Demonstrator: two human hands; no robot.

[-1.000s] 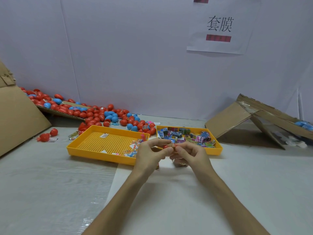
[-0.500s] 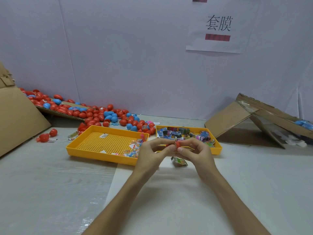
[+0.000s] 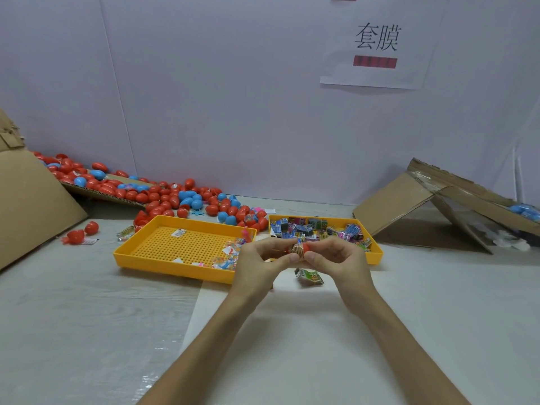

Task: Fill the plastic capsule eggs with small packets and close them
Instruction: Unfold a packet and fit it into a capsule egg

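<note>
Head view: your L hand (image 3: 259, 263) pinches a packet (image 3: 296, 249) and your R hand (image 3: 336, 258) grips a red egg half (image 3: 307, 247), just in front of the tray (image 3: 376, 254). Packet prob. partly inside the egg, hard to tell. Spare packet (image 3: 309, 276) lies on the table (image 3: 292, 331) below.

Paper sign (image 3: 377, 45) on wall (image 3: 204, 83); cardboard (image 3: 391, 206) (folded) right.

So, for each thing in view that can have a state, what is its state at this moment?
red capsule egg, not closed; a packet sticks out of it
left hand, pinching the egg
right hand, pinching the egg
green packet, lying loose below the hands
left yellow tray, mostly bare, few packets at its right end
right yellow tray, holding many packets
egg pile, most look closed
</note>
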